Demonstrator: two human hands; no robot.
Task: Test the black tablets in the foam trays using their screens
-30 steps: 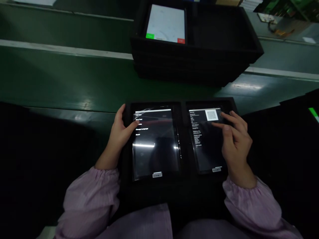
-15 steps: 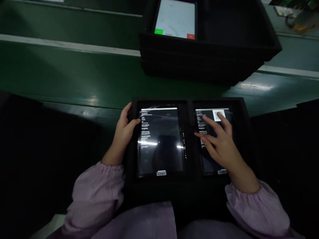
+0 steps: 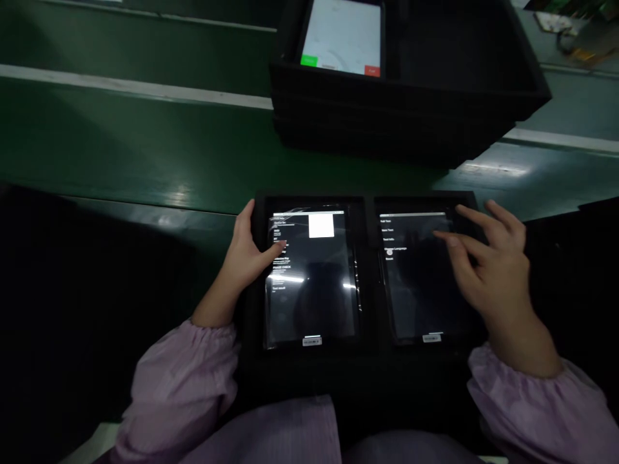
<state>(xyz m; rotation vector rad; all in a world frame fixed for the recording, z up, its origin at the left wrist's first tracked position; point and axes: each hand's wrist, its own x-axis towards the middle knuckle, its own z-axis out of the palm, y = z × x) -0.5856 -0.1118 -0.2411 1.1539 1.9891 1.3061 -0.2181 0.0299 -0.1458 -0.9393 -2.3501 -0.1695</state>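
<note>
A black tray [image 3: 370,283] with two compartments lies in front of me, a tablet in each. My left hand [image 3: 249,251] grips the tray's left side, its fingers at the outer edge and its thumb over the screen of the left tablet [image 3: 319,283]. That screen carries lines of white text and a white square, under glossy film. Over the right edge of the right tablet [image 3: 416,290] is my right hand [image 3: 493,258], fingers apart and holding nothing. A short menu list shows on this tablet, with a small round light spot beside it.
Beyond the tray, a stack of black trays [image 3: 396,122] stands on the green work surface [image 3: 145,142]. Its top tray holds a tablet with a white screen [image 3: 342,35] and green and red buttons. A pale strip [image 3: 135,87] runs across the surface.
My right hand has moved right, off the middle of the right tablet, whose text page has become a menu list. My left thumb has slid further onto the left screen, where a white square has appeared.
</note>
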